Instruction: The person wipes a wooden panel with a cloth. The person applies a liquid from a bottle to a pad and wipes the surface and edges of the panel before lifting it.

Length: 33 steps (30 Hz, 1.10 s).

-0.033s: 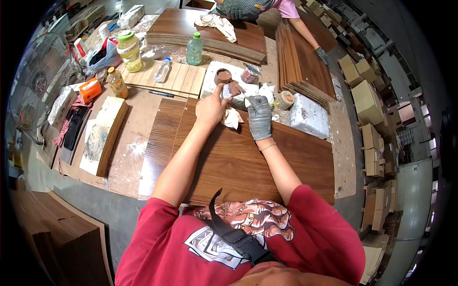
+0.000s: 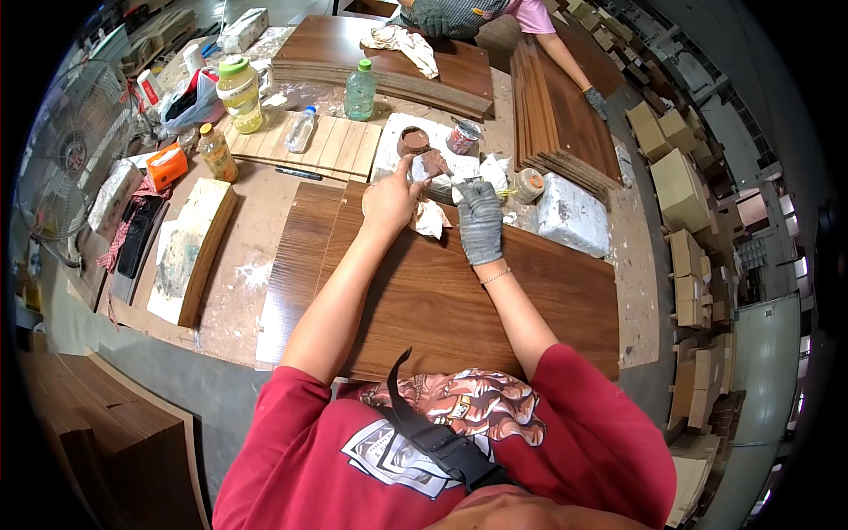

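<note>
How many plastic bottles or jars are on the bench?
4. Green bottle at the far middle, clear bottle lying on the slatted board, large yellow-green jar at far left, small amber bottle below it. Clutter at left may hide more.

Red tee w/ print, grey glove on right hand (image 2: pixel 480 222).

We are in a woodworking workshop. Dark walnut-veneer panels (image 2: pixel 459 291) cover the dusty, paint-smeared workbench (image 2: pixel 256 221), with more brown boards stacked (image 2: pixel 565 106) at the far side. Stained rags (image 2: pixel 402 40), small tins of brown filler (image 2: pixel 413 140) and plastic bottles (image 2: pixel 359 88) crowd the bench, cardboard boxes (image 2: pixel 680 185) line the right, and a wire-caged fan (image 2: pixel 62 159) stands left.
</note>
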Tool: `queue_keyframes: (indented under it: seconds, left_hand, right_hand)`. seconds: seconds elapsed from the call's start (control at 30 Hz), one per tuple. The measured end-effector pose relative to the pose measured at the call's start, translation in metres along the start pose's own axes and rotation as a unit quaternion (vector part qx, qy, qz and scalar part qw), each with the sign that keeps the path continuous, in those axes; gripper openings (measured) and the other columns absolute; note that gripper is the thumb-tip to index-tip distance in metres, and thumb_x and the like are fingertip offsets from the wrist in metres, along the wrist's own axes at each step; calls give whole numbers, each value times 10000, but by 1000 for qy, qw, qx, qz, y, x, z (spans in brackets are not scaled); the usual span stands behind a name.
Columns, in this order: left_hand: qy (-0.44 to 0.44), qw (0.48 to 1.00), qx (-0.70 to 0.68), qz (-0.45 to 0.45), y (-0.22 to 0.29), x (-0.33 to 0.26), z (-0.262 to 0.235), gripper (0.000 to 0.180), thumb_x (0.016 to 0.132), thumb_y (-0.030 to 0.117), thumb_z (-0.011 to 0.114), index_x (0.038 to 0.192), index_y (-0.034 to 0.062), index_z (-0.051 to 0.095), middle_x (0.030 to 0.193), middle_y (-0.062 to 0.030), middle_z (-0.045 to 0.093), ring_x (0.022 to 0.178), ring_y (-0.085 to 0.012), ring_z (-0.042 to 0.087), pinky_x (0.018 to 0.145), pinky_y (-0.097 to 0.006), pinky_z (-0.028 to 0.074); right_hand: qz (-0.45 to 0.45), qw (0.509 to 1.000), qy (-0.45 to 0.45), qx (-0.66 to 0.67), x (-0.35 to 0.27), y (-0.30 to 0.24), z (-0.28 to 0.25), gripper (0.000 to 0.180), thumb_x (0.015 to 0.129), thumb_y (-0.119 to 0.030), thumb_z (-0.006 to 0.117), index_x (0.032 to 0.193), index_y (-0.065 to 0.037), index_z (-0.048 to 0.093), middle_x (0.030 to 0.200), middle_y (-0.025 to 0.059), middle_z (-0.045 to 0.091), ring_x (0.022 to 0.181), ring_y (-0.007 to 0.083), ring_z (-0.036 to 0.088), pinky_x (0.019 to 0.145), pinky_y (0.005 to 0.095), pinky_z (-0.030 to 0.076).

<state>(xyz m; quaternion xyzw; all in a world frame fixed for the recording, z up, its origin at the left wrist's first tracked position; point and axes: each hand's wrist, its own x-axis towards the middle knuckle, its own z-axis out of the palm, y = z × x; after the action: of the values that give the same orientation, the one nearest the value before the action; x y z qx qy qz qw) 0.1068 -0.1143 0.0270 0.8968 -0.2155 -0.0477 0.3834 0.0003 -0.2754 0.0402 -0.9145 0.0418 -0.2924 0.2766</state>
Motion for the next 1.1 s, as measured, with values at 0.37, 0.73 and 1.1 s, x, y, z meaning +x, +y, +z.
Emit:
queue_keyframes:
  seconds: [0.37, 0.73, 1.1]
  left_hand:
    - [2, 1000, -13, 21, -2, 0, 2, 636, 982, 502, 625, 1520, 208, 454, 903, -141, 760, 894, -340, 734, 759, -467, 552]
    - [-11, 1000, -18, 13, 1, -1, -4, 627, 980, 504, 624, 1523, 241, 452, 891, -157, 755, 901, -364, 729, 773, -483, 548]
    - [-22, 1000, -12, 1, -3, 0, -4, 623, 982, 491, 626, 1526, 250, 442, 910, -154, 758, 917, -360, 728, 789, -479, 552]
  right_hand:
    - [-27, 999, 32, -25, 10, 1, 4, 367, 859, 107, 601, 1165, -39, 741, 945, 99, 585, 880, 241, 594, 827, 352, 507]
    - [9, 999, 32, 15, 12, -9, -2, 357, 864, 101, 596, 1163, -32, 738, 980, 101, 596, 912, 237, 605, 874, 336, 516]
    - [90, 992, 16, 91, 3, -19, -17, 320, 900, 98, 563, 1158, -5, 721, 1067, 95, 621, 958, 225, 615, 906, 329, 515]
